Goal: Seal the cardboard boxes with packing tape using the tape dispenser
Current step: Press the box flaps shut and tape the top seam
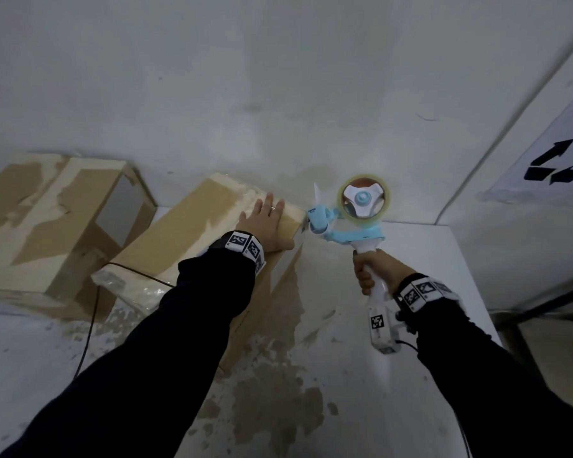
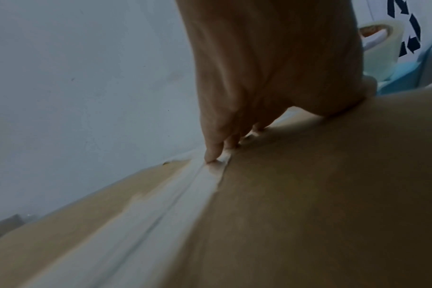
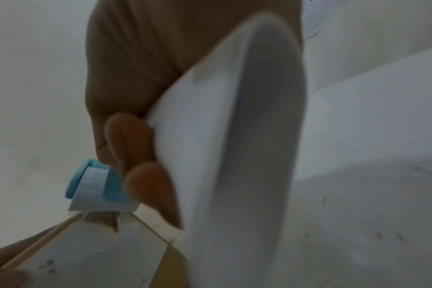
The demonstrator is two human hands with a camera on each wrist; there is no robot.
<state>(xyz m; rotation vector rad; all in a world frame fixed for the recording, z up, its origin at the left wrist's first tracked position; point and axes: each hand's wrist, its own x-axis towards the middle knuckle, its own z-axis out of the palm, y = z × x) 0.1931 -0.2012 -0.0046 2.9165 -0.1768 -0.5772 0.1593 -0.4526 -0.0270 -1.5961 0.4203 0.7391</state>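
Brown cardboard box (image 1: 192,239) under the left hand (image 1: 267,226), long and lying flat on the white table (image 1: 420,259). Left hand spread flat on the box top near its far end, fingers (image 2: 211,154) straight, pressing down on a pale strip of tape (image 2: 160,210) along the middle. Holding nothing, just pushing.

Right hand (image 1: 376,271) wrapped tight around the white handle (image 3: 210,136) of the tape dispenser (image 1: 344,223), fingers curled around it. Blue and white dispenser up in the air, just right of the left hand, its front tip right beside the far corner of the box. Cannot tell if touching. Round roll of clear tape (image 1: 364,203) on top of it, past the right hand.

Second cardboard box (image 1: 50,226) far to the left of the left hand, with torn pale patches on its sides. Thin black cable (image 1: 91,312) between the two boxes, running down by the left sleeve (image 1: 166,342). White sheet with black arrows (image 1: 556,157) on the wall, up and to the right of the right hand. Brown stains on the table between the two arms.
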